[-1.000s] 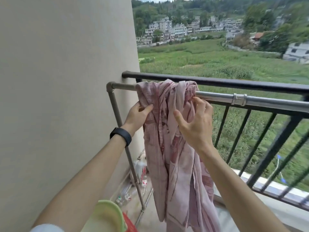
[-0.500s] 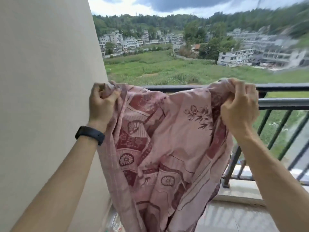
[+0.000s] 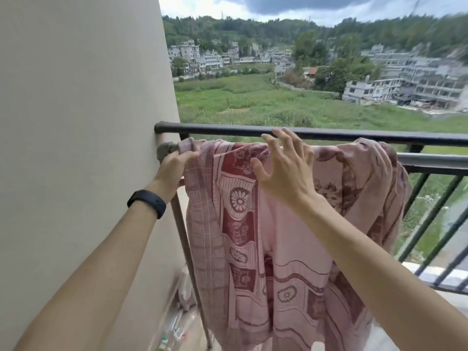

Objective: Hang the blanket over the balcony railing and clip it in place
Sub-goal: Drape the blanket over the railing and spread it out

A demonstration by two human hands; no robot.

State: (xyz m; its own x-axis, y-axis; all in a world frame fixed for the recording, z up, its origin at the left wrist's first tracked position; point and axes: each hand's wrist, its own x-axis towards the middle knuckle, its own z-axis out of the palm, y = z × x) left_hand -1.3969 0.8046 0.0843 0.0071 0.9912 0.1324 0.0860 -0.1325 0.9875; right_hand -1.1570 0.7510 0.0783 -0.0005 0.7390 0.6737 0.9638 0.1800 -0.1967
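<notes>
Two bare forearms reach forward from the bottom of the view, the left one wearing a black wristband point(image 3: 147, 203). The left hand point(image 3: 174, 165) is closed on the left top corner of the pink blanket point(image 3: 266, 249), its fingers curled over the cloth right beside the elbow joint of a grey metal rail point(image 3: 435, 160) near the wall. The right hand point(image 3: 285, 168) is spread wide, fingers apart and raised, in front of the blanket's upper edge; whether the palm touches the cloth cannot be told, and it grips nothing.

The blanket hangs over the grey rail, spread from the wall end toward the right, with a bunched fold at its right end. It is pink with dark red panels, flower medallions and a checked border down its left edge, and it drops down out of the bottom of the view. A slanting grey post point(image 3: 184, 236) runs down from the rail's elbow to the floor, just left of the blanket.

Just behind the grey rail stands the black balcony railing point(image 3: 228, 129), its top bar meeting the beige wall point(image 3: 76, 122) on the left, with black bars point(image 3: 428, 219) showing at right. Beyond lie a green field point(image 3: 253, 102), pale multi-storey buildings point(image 3: 405, 82), wooded hills and a cloudy sky.
</notes>
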